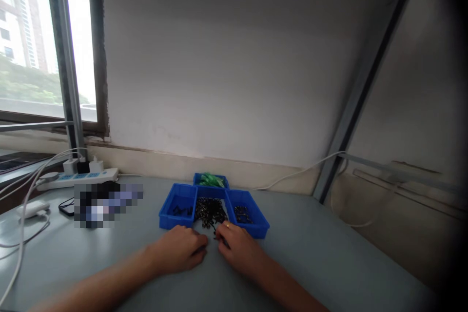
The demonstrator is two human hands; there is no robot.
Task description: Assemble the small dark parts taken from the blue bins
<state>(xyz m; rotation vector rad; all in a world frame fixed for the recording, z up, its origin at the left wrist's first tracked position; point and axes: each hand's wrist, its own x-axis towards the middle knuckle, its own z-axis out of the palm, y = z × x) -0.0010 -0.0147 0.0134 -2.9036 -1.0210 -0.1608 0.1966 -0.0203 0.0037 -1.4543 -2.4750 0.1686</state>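
A heap of small dark, shiny screw-like parts (209, 209) lies on the table between blue bins. My left hand (183, 249) rests at the near left of the heap, fingers curled and pressed together; whatever may be inside is hidden. Opposite it, my right hand (239, 248) pinches at the heap's near edge, with a small dark part at its fingertips. The left blue bin (166, 223) holds a few black pieces (180, 211). Inside the right blue bin (260, 230) are several dark shiny pieces (242, 214).
Behind the heap, a third blue bin (196, 180) holds green plastic packaging (211, 180). A power strip (109, 174) with plugs stands at the back left, near white cables (25, 214) and a pixelated patch. A metal post (331, 168) rises at the right.
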